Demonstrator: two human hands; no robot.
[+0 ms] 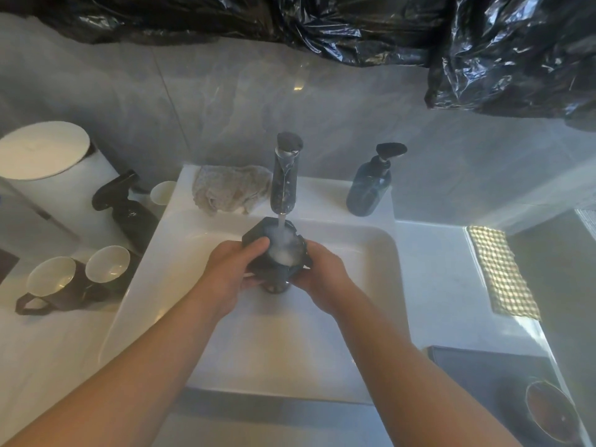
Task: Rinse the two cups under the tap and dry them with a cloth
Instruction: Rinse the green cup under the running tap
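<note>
Now, head view: one wide look down at a white sink (371, 253) set in a pale desk (429, 279).
Task's thing: a dark cup (277, 271) is held mouth-up over the basin, right under the tap (283, 179), and is nearly full of frothing water.
Water: a thin stream (281, 222) falls from the spout into the cup's mouth.
Left grip: the left grip (232, 269) is curled round the cup's left side, thumb lying at the rim.
Right grip: the right grip (322, 272) is curled round the right side and lower wall; its fingertips are hidden behind the cup.
Other cups: a dark mug (58, 282) and a second mug (108, 264) sit side by side on the desk left of the sink. A small pale cup (163, 191) stands farther back. I cannot tell which is next for rinsing.
Cloths: a crumpled beige cloth (225, 191) lies on the sink's back ledge just beside the tap. A yellow checked cloth (503, 272) lies well apart to the right.
Stage, as I judge it: the first cup is mid-rinse and drying is not yet begun.
Risk, overflow: the cup looks close to brimming, so water may spill over both grips and splash out.
Risk, slip: wet sides could slide through wet fingers, and the cup would chip against the basin.
Risk, knock: the rim sits close under the spout, so lifting straight up could strike it.
Risk, cloth: spray could soak the beige cloth, and it would then dry poorly.
</note>
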